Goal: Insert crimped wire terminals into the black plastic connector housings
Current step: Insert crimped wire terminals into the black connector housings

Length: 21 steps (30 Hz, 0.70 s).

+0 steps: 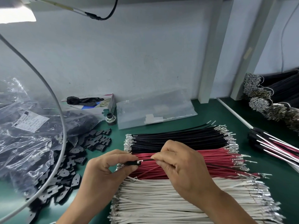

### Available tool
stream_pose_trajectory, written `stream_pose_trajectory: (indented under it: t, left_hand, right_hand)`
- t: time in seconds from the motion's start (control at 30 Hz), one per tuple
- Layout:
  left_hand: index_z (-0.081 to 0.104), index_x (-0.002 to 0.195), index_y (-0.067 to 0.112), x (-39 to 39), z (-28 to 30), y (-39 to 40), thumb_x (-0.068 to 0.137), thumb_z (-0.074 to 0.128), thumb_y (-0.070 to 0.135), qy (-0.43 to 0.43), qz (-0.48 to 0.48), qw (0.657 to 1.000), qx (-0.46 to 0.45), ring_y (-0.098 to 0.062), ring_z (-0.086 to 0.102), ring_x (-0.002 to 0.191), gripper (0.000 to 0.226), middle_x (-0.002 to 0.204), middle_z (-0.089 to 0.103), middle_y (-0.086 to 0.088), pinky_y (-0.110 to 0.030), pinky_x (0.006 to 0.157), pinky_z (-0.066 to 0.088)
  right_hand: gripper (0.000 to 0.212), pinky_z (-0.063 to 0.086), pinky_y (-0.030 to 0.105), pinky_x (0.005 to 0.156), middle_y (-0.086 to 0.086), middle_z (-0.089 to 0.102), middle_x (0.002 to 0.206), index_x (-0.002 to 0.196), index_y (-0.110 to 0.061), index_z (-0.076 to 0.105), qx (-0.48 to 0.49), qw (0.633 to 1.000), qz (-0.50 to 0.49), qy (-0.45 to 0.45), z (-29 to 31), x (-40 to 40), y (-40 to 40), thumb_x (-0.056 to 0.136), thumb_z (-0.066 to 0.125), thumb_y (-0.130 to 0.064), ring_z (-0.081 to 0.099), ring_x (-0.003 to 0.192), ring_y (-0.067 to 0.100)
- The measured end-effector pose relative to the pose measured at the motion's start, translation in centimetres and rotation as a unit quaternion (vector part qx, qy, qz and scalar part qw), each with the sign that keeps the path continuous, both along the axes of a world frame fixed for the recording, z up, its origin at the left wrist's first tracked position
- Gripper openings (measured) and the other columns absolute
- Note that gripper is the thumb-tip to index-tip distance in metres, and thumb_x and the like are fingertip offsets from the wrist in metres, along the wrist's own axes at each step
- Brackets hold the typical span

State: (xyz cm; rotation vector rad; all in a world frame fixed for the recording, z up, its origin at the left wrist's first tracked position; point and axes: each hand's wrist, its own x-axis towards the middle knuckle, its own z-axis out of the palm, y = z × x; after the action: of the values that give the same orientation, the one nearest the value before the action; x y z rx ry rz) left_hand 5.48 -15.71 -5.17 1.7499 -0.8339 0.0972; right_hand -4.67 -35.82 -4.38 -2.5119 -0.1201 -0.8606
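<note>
Black plastic housing point(131, 163), thin black wire point(147, 160)

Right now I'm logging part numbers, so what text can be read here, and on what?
None is readable.
White label on the plastic bag: print too small and blurred.
Cardboard box: green patches on its side, wording too blurred.

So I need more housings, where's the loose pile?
In the head view, the black housings lie left of the hands, spilling from the plastic bag beside the black wires.
</note>
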Motion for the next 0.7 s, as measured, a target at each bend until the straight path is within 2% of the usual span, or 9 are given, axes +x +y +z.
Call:
stream_pose_trajectory:
  t: [0.07, 0.13, 0.2, 0.3, 0.37, 0.47, 0.6, 0.7]
  left_hand:
    - [0.084, 0.088, 0.035, -0.02, 0.09, -0.01, 0.070, 0.085, 0.021, 0.016, 0.000, 1.000, -0.006, -0.016, 0.076, 0.081, 0.022, 0.091, 0.080, 0.002, -0.022, 0.077, 0.058]
    - [0.084, 0.087, 0.033, 0.07, 0.24, 0.09, 0.069, 0.085, 0.021, 0.048, -0.011, 0.998, -0.025, -0.016, 0.075, 0.079, 0.022, 0.088, 0.080, -0.001, -0.021, 0.077, 0.058]
    - [0.084, 0.087, 0.033, 0.05, 0.26, 0.09, 0.069, 0.085, 0.021, 0.035, -0.008, 0.999, -0.017, -0.016, 0.074, 0.079, 0.022, 0.088, 0.080, -0.001, -0.019, 0.077, 0.057]
    - [0.083, 0.085, 0.037, -0.16, 0.00, -0.23, 0.069, 0.085, 0.018, -0.001, 0.020, 0.999, 0.029, -0.009, 0.075, 0.080, 0.025, 0.090, 0.079, 0.010, -0.015, 0.076, 0.055]
    - [0.083, 0.084, 0.038, -0.24, -0.18, -0.48, 0.068, 0.086, 0.016, 0.002, 0.027, 0.999, 0.034, -0.006, 0.074, 0.078, 0.028, 0.088, 0.079, 0.013, -0.013, 0.075, 0.055]
    - [0.083, 0.084, 0.036, -0.11, -0.15, -0.44, 0.067, 0.085, 0.018, 0.019, 0.003, 1.000, 0.007, -0.010, 0.075, 0.077, 0.025, 0.086, 0.080, 0.007, -0.015, 0.074, 0.056]
    - [0.084, 0.087, 0.028, 0.00, -0.29, -0.32, 0.066, 0.087, 0.019, 0.098, -0.014, 0.994, -0.047, -0.016, 0.076, 0.078, 0.023, 0.086, 0.080, -0.003, -0.018, 0.074, 0.058]
    - [0.084, 0.089, 0.029, 0.00, -0.33, -0.31, 0.069, 0.086, 0.020, 0.068, -0.013, 0.997, -0.035, -0.017, 0.075, 0.078, 0.022, 0.087, 0.080, -0.003, -0.020, 0.075, 0.059]
  right_hand:
    - [0.016, 0.043, 0.017, 0.064, -0.017, 0.059, 0.084, 0.097, -0.026, 0.078, 0.033, 0.999, 0.004, 0.021, -0.15, 0.07, 0.00, 0.094, 0.062, -0.028, 0.052, 0.075, -0.003]
    - [0.016, 0.043, 0.018, 0.064, -0.018, 0.059, 0.085, 0.098, -0.026, 0.078, 0.046, 0.998, 0.009, 0.028, -0.34, 0.10, 0.04, 0.094, 0.063, -0.028, 0.051, 0.075, -0.003]
    - [0.015, 0.048, 0.023, 0.061, -0.016, 0.059, 0.084, 0.098, -0.025, 0.078, 0.021, 1.000, 0.005, 0.019, -0.23, 0.05, 0.21, 0.095, 0.064, -0.026, 0.053, 0.076, 0.000]
    - [0.011, 0.049, 0.029, 0.053, -0.012, 0.058, 0.083, 0.097, -0.021, 0.077, -0.045, 0.999, -0.012, -0.016, 0.04, 0.12, 0.49, 0.095, 0.066, -0.019, 0.053, 0.074, 0.008]
    - [0.011, 0.049, 0.030, 0.053, -0.012, 0.058, 0.083, 0.097, -0.021, 0.077, -0.043, 0.999, -0.015, -0.028, -0.12, 0.24, 0.54, 0.095, 0.066, -0.018, 0.054, 0.074, 0.008]
    - [0.015, 0.050, 0.026, 0.060, -0.015, 0.059, 0.084, 0.099, -0.024, 0.078, 0.014, 1.000, -0.006, -0.014, -0.14, 0.15, 0.33, 0.095, 0.063, -0.025, 0.055, 0.077, 0.003]
    - [0.016, 0.050, 0.026, 0.061, -0.016, 0.059, 0.083, 0.099, -0.026, 0.079, 0.019, 1.000, 0.001, 0.016, -0.03, 0.04, -0.14, 0.095, 0.063, -0.027, 0.054, 0.077, 0.001]
    - [0.017, 0.050, 0.024, 0.061, -0.016, 0.058, 0.083, 0.099, -0.026, 0.079, 0.026, 0.999, 0.002, 0.025, -0.16, 0.01, -0.06, 0.095, 0.063, -0.029, 0.053, 0.076, 0.000]
